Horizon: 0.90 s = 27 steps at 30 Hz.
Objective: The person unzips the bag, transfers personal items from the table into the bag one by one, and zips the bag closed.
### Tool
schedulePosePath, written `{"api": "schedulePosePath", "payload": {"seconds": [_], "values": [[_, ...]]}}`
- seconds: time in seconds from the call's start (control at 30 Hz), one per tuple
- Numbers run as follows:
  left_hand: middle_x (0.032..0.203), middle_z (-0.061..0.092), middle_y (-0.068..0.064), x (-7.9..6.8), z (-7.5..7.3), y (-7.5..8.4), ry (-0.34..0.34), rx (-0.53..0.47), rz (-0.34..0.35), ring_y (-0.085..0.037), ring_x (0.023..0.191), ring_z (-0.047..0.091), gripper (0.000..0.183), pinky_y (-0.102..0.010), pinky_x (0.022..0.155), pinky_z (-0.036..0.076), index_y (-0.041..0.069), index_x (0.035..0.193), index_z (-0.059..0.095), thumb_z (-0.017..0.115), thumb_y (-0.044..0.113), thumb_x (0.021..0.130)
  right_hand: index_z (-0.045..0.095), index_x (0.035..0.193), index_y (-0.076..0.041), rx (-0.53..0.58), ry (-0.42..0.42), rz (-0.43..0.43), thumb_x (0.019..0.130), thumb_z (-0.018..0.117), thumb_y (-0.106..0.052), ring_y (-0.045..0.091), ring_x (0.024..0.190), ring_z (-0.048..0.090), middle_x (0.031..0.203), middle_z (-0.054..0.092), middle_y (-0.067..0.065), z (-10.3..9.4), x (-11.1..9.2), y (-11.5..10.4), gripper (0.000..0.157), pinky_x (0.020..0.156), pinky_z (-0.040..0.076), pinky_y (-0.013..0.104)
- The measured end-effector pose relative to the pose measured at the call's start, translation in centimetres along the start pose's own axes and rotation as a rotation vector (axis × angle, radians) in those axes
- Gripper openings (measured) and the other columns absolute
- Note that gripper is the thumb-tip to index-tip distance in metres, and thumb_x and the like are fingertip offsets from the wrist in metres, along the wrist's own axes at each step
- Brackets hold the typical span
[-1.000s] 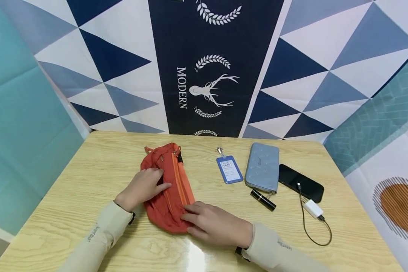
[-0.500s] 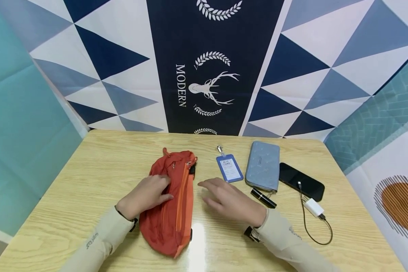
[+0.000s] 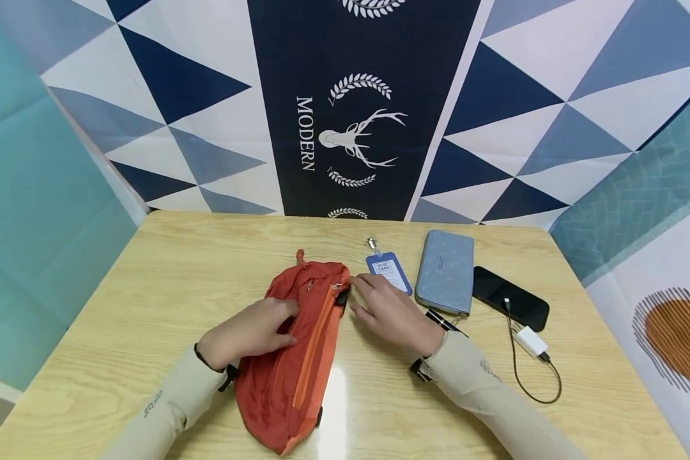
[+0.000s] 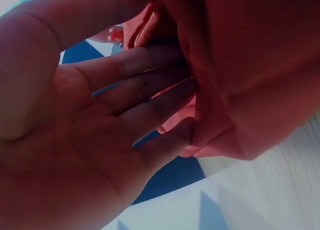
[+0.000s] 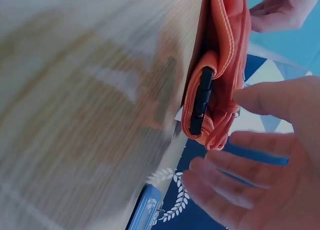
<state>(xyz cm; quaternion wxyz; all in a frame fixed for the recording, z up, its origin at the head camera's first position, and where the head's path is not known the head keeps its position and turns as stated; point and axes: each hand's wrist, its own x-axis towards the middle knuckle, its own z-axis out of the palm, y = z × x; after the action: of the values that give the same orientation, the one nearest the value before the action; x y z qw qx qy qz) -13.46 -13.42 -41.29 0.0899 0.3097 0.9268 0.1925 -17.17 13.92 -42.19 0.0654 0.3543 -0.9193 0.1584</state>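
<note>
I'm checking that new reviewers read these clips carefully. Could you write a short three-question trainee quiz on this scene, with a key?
1. True or false: the left hand touches the red bag.
2. In the head view, what lies between the red bag and the blue-grey wallet?
A. phone
B. badge
C. white adapter
3. Which hand is nearer the badge?

Key:
1. True.
2. B.
3. The right hand.

"MODERN" on backdrop (image 3: 282, 57), "ID/IC CARD" on badge (image 3: 392, 271)
</note>
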Motion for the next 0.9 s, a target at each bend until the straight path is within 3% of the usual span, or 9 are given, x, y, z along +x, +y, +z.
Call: {"api": "schedulePosePath", "payload": {"seconds": [0.13, 0.27, 0.37, 0.47, 0.57, 0.7, 0.8, 0.9], "values": [[0.092, 0.063, 0.003, 0.0, -0.4, -0.3, -0.025, -0.047, 0.017, -0.014, 0.086, 0.062, 0.023, -0.033, 0.076, 0.051, 0.010, 0.103, 0.065, 0.079, 0.015, 0.085, 0.057, 0.137, -0.012, 0.028, -0.013, -0.030, 0.098, 0.063, -0.023, 0.018, 0.102, 0.059, 0.117, 0.061, 0.008, 0.2, 0.8, 0.0, 0.041, 0.083, 0.053, 0.037], [0.099, 0.064, 0.001, 0.0, -0.4, -0.2, -0.032, -0.034, 0.020, -0.015, 0.092, 0.063, 0.025, -0.035, 0.081, 0.052, 0.008, 0.107, 0.067, 0.078, 0.017, 0.087, 0.065, 0.114, -0.014, -0.007, -0.021, -0.022, 0.098, 0.063, -0.028, 0.013, 0.081, 0.052, 0.094, 0.058, 0.001, 0.8, 1.2, -0.1, 0.021, 0.065, 0.048, 0.032], [0.100, 0.065, 0.001, 0.1, -0.5, -0.4, -0.038, -0.053, 0.016, -0.015, 0.093, 0.063, 0.024, -0.036, 0.081, 0.052, 0.008, 0.109, 0.067, 0.076, 0.019, 0.089, 0.064, 0.100, -0.015, -0.051, -0.027, -0.010, 0.098, 0.063, -0.028, 0.014, 0.076, 0.050, 0.085, 0.054, 0.000, 1.4, 1.2, -0.2, 0.013, 0.059, 0.045, 0.032], [0.099, 0.065, 0.002, 0.0, -1.1, -0.8, -0.044, -0.129, 0.021, -0.013, 0.087, 0.061, 0.019, -0.034, 0.079, 0.051, 0.009, 0.109, 0.066, 0.070, 0.020, 0.094, 0.062, 0.097, -0.014, -0.057, -0.030, 0.005, 0.098, 0.062, -0.026, 0.015, 0.075, 0.051, 0.083, 0.054, 0.000, 1.7, 1.3, -0.3, 0.012, 0.058, 0.046, 0.033], [0.101, 0.066, 0.001, -0.1, -2.2, -1.3, -0.006, -0.211, 0.028, -0.012, 0.088, 0.062, 0.017, -0.033, 0.079, 0.052, 0.008, 0.111, 0.066, 0.065, 0.018, 0.098, 0.060, 0.100, -0.014, -0.020, -0.034, 0.019, 0.100, 0.059, -0.029, 0.013, 0.074, 0.051, 0.084, 0.054, -0.001, 1.8, 1.4, -0.4, 0.015, 0.059, 0.046, 0.032], [0.100, 0.066, -0.003, 0.4, -3.8, -1.5, 0.123, -0.235, 0.016, -0.016, 0.087, 0.062, 0.019, -0.036, 0.075, 0.053, 0.004, 0.114, 0.066, 0.063, 0.014, 0.098, 0.059, 0.100, -0.015, 0.018, -0.048, 0.029, 0.101, 0.057, -0.031, 0.010, 0.071, 0.051, 0.082, 0.053, -0.004, 1.7, 1.5, -0.5, 0.017, 0.057, 0.045, 0.031], [0.103, 0.067, -0.008, 1.7, -4.2, -1.5, 0.192, -0.209, 0.033, -0.023, 0.092, 0.063, 0.020, -0.042, 0.079, 0.053, 0.002, 0.114, 0.066, 0.064, 0.013, 0.098, 0.058, 0.095, -0.014, 0.003, -0.052, 0.024, 0.100, 0.058, -0.024, 0.011, 0.070, 0.053, 0.079, 0.054, -0.004, 1.7, 1.6, -0.5, 0.011, 0.057, 0.046, 0.031], [0.119, 0.064, -0.015, 3.6, -4.1, -1.7, 0.191, -0.154, 0.048, -0.032, 0.113, 0.060, 0.029, -0.049, 0.095, 0.048, -0.001, 0.122, 0.062, 0.063, 0.015, 0.098, 0.057, 0.092, -0.014, -0.010, -0.061, 0.033, 0.098, 0.056, -0.018, 0.012, 0.069, 0.055, 0.078, 0.055, -0.004, 1.6, 1.6, -0.5, 0.007, 0.058, 0.047, 0.032]]}}
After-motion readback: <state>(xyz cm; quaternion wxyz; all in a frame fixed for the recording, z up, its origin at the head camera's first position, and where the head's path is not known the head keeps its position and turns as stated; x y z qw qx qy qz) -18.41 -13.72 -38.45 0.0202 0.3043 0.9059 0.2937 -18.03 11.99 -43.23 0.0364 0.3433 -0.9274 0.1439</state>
